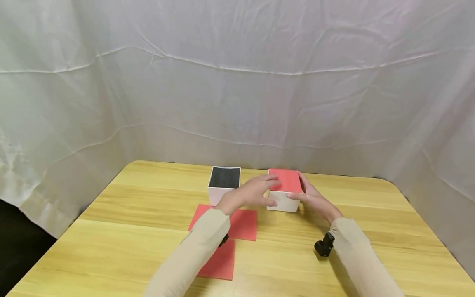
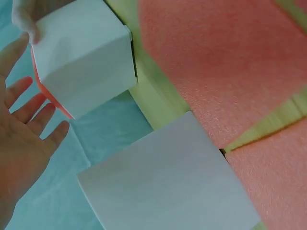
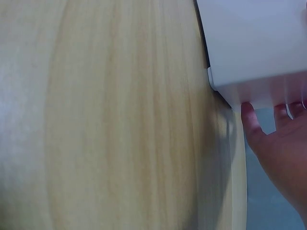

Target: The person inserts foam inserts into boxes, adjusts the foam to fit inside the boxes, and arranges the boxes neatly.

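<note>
Two white boxes stand side by side near the far edge of the wooden table (image 1: 371,214): the left box (image 1: 224,187) shows a black foam top, and the right box (image 1: 283,190) has a red sheet covering its top. From the head camera, the left hand (image 1: 256,192) lies at the right box's left side with fingers stretched out, fingertips resting on the red top and the thumb along the near white wall. The right hand (image 1: 313,199) presses against the box's right side, thumb at the near wall and fingers reaching round behind; its fingers look only gently bent. The left wrist camera adds what the head view hides: the palm is wide open with fingers spread, most of them apart from the white wall, and a strip of red shows at the box's edge. The right wrist view shows only fingertips touching the box's lower white wall, the table grain beside it. Two red foam sheets (image 1: 237,225) lie flat on the table in front of the left box, partly under the left sleeve (image 1: 193,255).
</note>
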